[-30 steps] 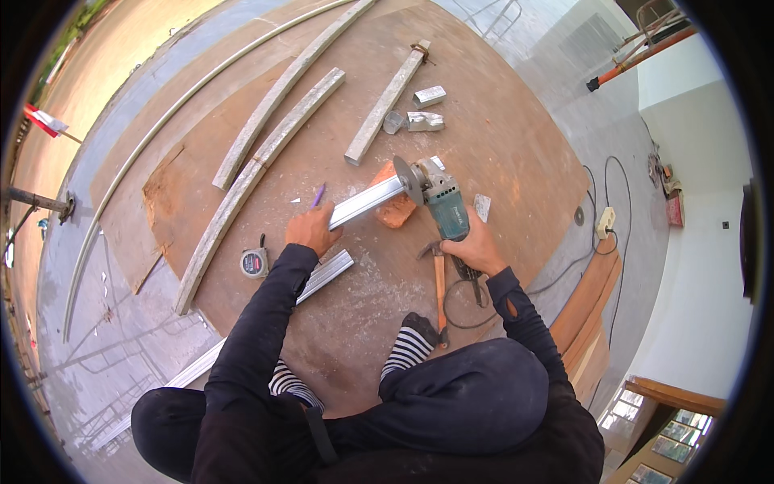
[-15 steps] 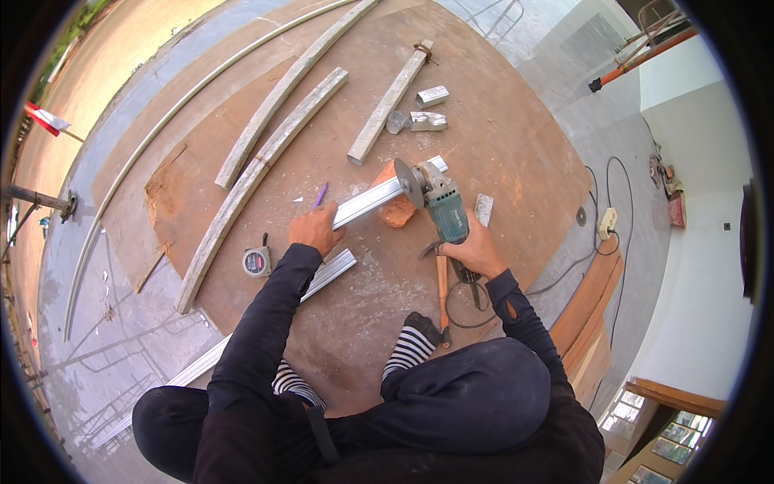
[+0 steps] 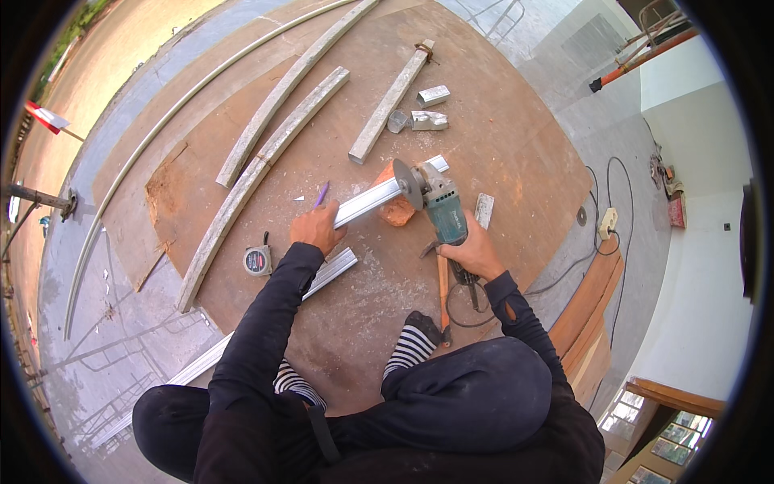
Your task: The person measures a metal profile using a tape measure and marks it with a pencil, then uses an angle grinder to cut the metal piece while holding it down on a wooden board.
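My left hand (image 3: 318, 228) is closed round the near end of a white ribbed metal profile (image 3: 369, 202). That profile rests across an orange brick block (image 3: 397, 211), and its far end shows past the tool. With my right hand (image 3: 476, 248) I grip the teal body of an angle grinder (image 3: 446, 214). The grinder's thin disc (image 3: 408, 184) stands on edge across the profile, at or touching it; whether it spins I cannot tell. A claw hammer (image 3: 443, 294) with an orange handle lies beneath my right hand. Left of my left hand are a tape measure (image 3: 258, 260) and a purple pen (image 3: 322, 193).
Another long white profile (image 3: 330, 273) runs under my left forearm. Several grey metal bars (image 3: 262, 165) and short offcuts (image 3: 429, 121) lie on the brown board (image 3: 516, 145). At right, a power cord leads to a socket block (image 3: 607, 223) beside wooden planks (image 3: 590, 310).
Almost nothing differs. My hands, the profile and the grinder keep their places, and the whole view has shifted very slightly.
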### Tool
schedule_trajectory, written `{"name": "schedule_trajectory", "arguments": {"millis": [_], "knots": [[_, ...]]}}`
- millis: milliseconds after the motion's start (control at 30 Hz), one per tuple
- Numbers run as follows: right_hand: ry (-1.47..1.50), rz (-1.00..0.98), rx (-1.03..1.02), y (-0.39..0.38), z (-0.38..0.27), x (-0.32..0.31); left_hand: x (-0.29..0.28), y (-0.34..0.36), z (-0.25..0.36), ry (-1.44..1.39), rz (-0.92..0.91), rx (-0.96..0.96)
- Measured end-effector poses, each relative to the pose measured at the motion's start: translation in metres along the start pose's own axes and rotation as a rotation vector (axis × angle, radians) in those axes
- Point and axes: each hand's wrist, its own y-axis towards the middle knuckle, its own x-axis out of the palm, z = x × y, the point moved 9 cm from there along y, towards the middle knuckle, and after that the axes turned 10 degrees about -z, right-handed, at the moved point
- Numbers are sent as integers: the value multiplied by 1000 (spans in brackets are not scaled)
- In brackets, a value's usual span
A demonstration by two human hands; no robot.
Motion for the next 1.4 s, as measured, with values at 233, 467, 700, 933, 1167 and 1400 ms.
{"name": "schedule_trajectory", "arguments": {"millis": [233,467,700,933,1167,1400], "knots": [[37,-34,25,-3,3,4,-1,1,4,4,28,19],[44,-9,-30,-3,0,5,-7,-1,10,0,50,-15],[72,4,-54,-5,1,4,-4,3,13,11,55,-13],[50,-9,-35,-5,1,3,-1,6,15,-17,37,-4],[23,-1,-34,-5,2,2,-1,6,15,-25,14,-14],[35,-6,-29,-7,-1,3,0,7,13,-15,16,-13]]}}
